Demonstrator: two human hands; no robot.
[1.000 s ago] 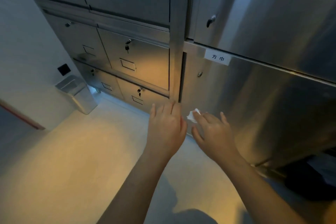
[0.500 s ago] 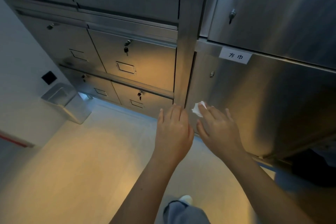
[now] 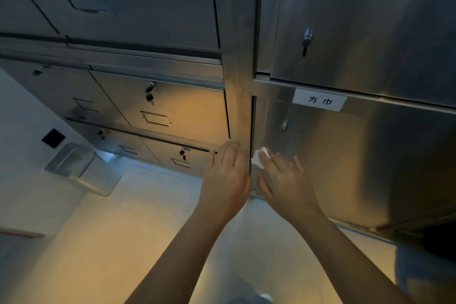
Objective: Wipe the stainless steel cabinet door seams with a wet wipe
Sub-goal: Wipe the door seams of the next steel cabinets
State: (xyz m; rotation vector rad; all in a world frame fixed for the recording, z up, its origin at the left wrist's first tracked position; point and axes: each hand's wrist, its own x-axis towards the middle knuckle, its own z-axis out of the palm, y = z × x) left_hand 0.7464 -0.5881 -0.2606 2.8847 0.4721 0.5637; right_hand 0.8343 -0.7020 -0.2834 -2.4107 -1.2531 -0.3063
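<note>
The wet wipe (image 3: 259, 158) is lying crumpled under the fingertips of the right hand (image 3: 286, 184), pressing against the lower stainless steel door (image 3: 345, 160) just beside the dark vertical seam (image 3: 251, 126). The left hand (image 3: 225, 180) is resting flat and empty, fingers together, on the post (image 3: 238, 96) left of that seam. A white label (image 3: 318, 100) is sitting above, near a small lock (image 3: 284, 126). A metal bin (image 3: 81, 168) is standing on the floor, well apart.
</note>
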